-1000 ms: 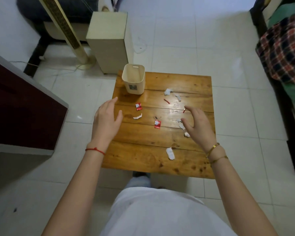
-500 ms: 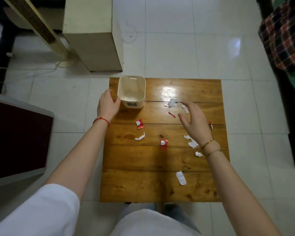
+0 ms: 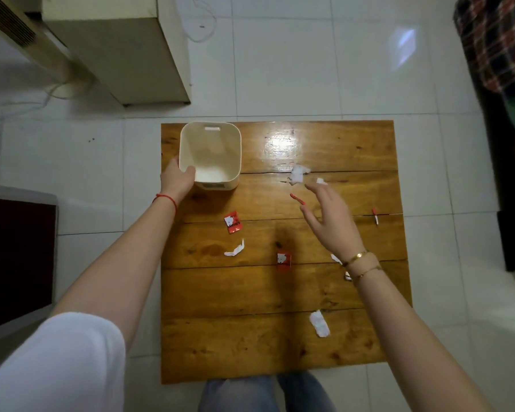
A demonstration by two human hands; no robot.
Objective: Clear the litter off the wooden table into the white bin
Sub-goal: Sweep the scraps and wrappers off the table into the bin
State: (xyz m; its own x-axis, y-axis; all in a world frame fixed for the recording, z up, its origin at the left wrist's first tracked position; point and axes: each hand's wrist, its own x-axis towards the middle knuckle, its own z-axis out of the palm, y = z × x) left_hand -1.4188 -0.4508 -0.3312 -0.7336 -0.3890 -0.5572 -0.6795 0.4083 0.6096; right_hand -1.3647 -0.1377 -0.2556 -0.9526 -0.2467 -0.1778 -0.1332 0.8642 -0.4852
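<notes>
The white bin (image 3: 210, 150) stands empty at the far left corner of the wooden table (image 3: 280, 292). My left hand (image 3: 177, 181) grips its near left corner, thumb over the rim. My right hand (image 3: 329, 218) hovers open above the table's far right part, fingers pointing at a crumpled white tissue (image 3: 298, 174) and a small white scrap (image 3: 321, 181). A red strip (image 3: 297, 199) lies by the fingertips. Two red wrappers (image 3: 232, 222) (image 3: 283, 261), a white twist (image 3: 235, 250) and a white paper piece (image 3: 319, 323) are scattered nearer to me.
A small red-and-white scrap (image 3: 375, 216) lies near the table's right edge; more white bits (image 3: 336, 258) show beside my right wrist. A beige cabinet (image 3: 116, 52) stands on the tiled floor beyond the table, a dark panel (image 3: 15, 257) at left, plaid cloth (image 3: 497, 43) at right.
My left hand went from beside the bin to gripping its near left corner. My right hand reached further toward the tissue. The view shifted more directly over the table.
</notes>
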